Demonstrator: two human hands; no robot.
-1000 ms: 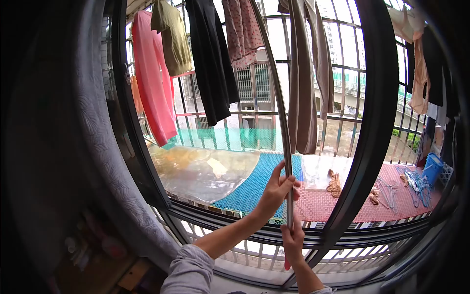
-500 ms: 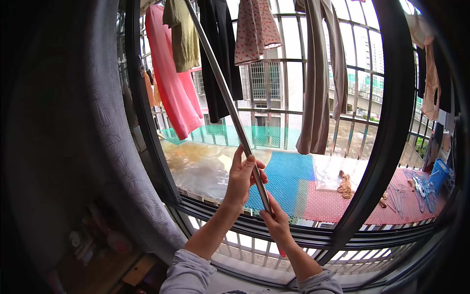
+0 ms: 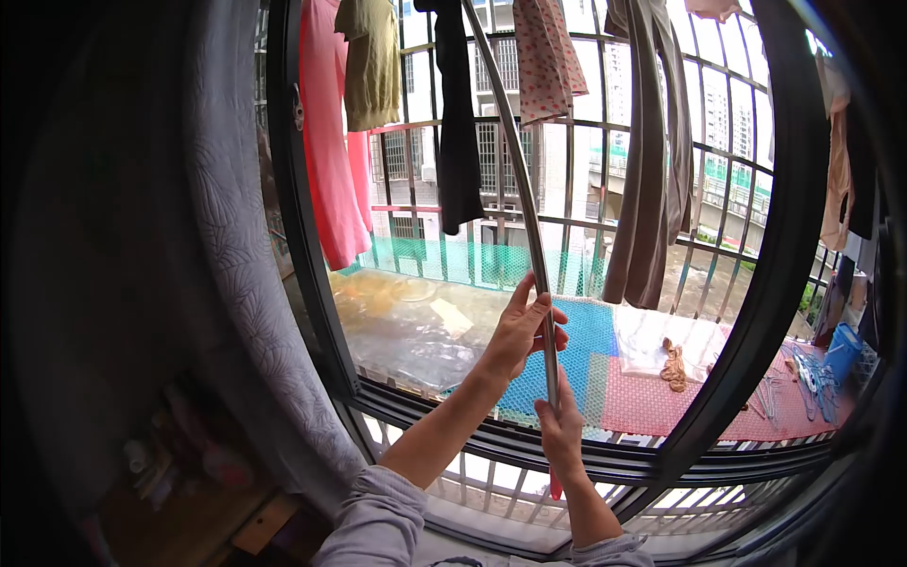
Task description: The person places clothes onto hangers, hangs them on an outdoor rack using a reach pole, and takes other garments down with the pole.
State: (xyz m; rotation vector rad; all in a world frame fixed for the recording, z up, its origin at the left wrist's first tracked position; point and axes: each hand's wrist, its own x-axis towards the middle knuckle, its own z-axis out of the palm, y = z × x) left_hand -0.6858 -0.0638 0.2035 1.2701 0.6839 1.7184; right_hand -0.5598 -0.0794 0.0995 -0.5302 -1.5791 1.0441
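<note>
A long metal pole [image 3: 521, 170] rises from my hands to the top of the view, passing in front of the black trousers [image 3: 458, 132] and the dotted garment [image 3: 546, 66]. Around its middle-lower part my left hand [image 3: 525, 326] is curled, with the index finger pointing up along it. Lower down, my right hand [image 3: 562, 430] grips the pole, and a red end [image 3: 556, 486] shows beneath. The pole's top is out of view. Pink trousers [image 3: 331, 142], a yellow-green garment [image 3: 373, 71] and grey-brown trousers [image 3: 644, 170] hang beyond the window.
A dark window frame [image 3: 746, 350] surrounds the opening, with metal bars [image 3: 699, 189] outside. On the ledge lie blue netting [image 3: 567, 354], a pink mat [image 3: 642, 397], a brown cord bundle [image 3: 673, 367], hangers [image 3: 811, 378] and a blue bucket [image 3: 841, 352]. A patterned curtain [image 3: 246, 255] hangs left.
Both hands and the pole have moved right, and the pole stands more upright. The camera view has shifted slightly. The black trousers hang narrower than before.
</note>
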